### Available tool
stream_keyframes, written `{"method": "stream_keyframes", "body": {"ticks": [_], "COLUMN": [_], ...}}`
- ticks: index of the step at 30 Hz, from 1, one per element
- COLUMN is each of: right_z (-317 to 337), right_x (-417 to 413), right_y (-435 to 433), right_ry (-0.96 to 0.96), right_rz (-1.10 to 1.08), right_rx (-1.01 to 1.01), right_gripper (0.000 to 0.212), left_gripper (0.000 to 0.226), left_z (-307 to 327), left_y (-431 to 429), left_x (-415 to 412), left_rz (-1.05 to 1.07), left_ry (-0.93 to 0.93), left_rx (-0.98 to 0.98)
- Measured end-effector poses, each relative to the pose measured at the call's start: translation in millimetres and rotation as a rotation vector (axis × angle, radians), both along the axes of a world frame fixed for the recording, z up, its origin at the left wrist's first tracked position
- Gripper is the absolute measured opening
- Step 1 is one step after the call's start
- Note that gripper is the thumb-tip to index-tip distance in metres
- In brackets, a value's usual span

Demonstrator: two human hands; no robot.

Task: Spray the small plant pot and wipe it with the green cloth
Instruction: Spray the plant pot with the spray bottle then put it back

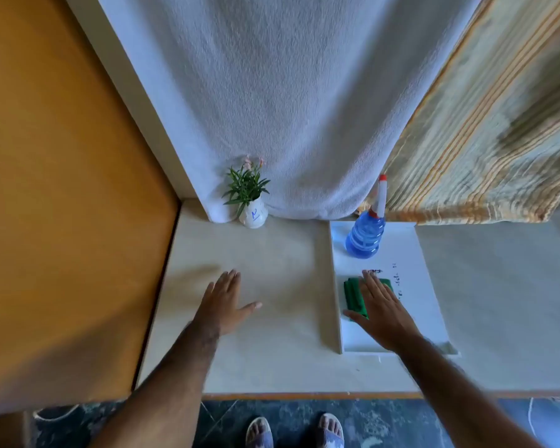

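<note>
Both flat and empty: my right hand (380,305) covers the cloth (353,294) to take it, my left hand (225,302) steadies on the table (272,350).

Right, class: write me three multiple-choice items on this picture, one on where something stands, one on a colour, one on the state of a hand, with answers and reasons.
1. Where does the spray bottle stand?
A. on the white tray, at its far end
B. beside the plant pot
C. on the floor

2. What colour is the cloth?
A. yellow
B. green
C. red

3. How is the left hand?
A. closed on the bottle
B. lifting the pot
C. open and flat, holding nothing

Answers:
1 A: the spray bottle stands on the white tray, far from the plant pot.
2 B: the cloth under the right hand is plainly green.
3 C: the left hand is spread, fingers straight, over bare table, with nothing in it.
</note>
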State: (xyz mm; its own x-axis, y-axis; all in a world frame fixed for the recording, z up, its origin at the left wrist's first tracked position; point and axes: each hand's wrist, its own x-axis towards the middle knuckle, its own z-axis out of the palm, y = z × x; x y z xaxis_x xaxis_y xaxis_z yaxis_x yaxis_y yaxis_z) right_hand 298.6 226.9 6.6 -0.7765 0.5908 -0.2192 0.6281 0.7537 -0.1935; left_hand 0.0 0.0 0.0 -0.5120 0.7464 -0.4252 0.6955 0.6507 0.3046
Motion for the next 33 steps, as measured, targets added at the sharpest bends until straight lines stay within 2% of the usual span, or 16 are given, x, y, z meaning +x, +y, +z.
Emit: {"method": "stream_keyframes", "body": {"ticks": [2, 4, 6, 14, 18, 22, 25, 28, 33], "right_z": [-13.3, -29.5, -42.6, -51.5, -31.2, 1.8, 25.5, 45.8, 54.7], "right_x": [7.4, 15.6, 20.4, 19.3, 4.5, -30.2, -60.5, -90.2, -114.6], "right_y": [-3.7, -11.3, -16.6, -21.1, -8.7, 35.6, 72.1, 103.8, 127.8], "right_ry": [-0.003, -0.034, -0.040, 0.012, 0.204, 0.496, 0.716, 0.832, 0.897], "right_rz": [-0.003, -0.009, -0.008, -0.044, -0.219, -0.454, -0.586, -0.639, -0.583], "right_rx": [0.003, 0.037, 0.063, 0.034, -0.103, -0.114, -0.199, -0.285, -0.392], "right_gripper": [0.108, 0.108, 0.106, 0.101, 0.100, 0.092, 0.096, 0.100, 0.066], "left_gripper": [0.115, 0.118, 0.122, 0.109, 0.106, 0.108, 0.105, 0.102, 0.102], "left_z": [-11.3, -24.7, -36.5, -70.3, -77.7, -81.7, -85.0, -87.8, -88.0], "left_y": [-4.4, -12.8, -18.1, -25.5, -26.5, -26.6, -27.3, -28.1, -27.9], "left_x": [6.4, 13.1, 17.4, 22.9, 24.4, 21.4, 20.9, 21.4, 23.5], "left_rz": [-0.008, -0.025, -0.048, -0.039, -0.041, -0.057, -0.073, -0.076, -0.076], "left_ry": [0.006, 0.059, 0.105, 0.174, 0.207, 0.217, 0.224, 0.271, 0.309], "left_rx": [-0.054, -0.091, -0.081, -0.010, 0.000, 0.009, 0.023, 0.029, 0.040]}}
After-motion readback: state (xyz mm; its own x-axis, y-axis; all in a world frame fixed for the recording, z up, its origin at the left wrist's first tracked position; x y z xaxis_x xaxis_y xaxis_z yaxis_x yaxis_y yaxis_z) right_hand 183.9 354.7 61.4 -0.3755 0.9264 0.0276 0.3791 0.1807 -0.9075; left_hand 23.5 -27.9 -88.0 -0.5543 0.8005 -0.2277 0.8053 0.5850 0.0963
